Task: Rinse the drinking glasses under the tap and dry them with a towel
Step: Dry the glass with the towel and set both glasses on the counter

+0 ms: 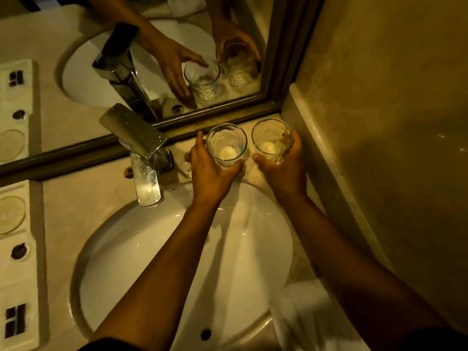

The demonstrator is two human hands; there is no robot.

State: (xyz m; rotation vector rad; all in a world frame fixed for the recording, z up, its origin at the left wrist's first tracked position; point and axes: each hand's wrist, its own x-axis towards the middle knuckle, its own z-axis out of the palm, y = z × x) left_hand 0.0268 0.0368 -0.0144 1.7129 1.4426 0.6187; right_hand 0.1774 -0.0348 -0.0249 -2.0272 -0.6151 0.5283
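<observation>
Two clear drinking glasses stand upright on the counter behind the sink, close to the mirror. My left hand (210,168) wraps around the left glass (226,145). My right hand (283,163) wraps around the right glass (272,140). Both glasses look empty. The chrome tap (141,158) rises to the left of my left hand, with no water running. A white towel (309,315) lies on the counter at the sink's right front edge, partly under my right forearm.
The round white sink (131,262) lies below my arms. A framed mirror (152,59) runs along the back and reflects hands and glasses. A white tray (15,249) with small items sits at the left. A beige wall (379,122) closes the right side.
</observation>
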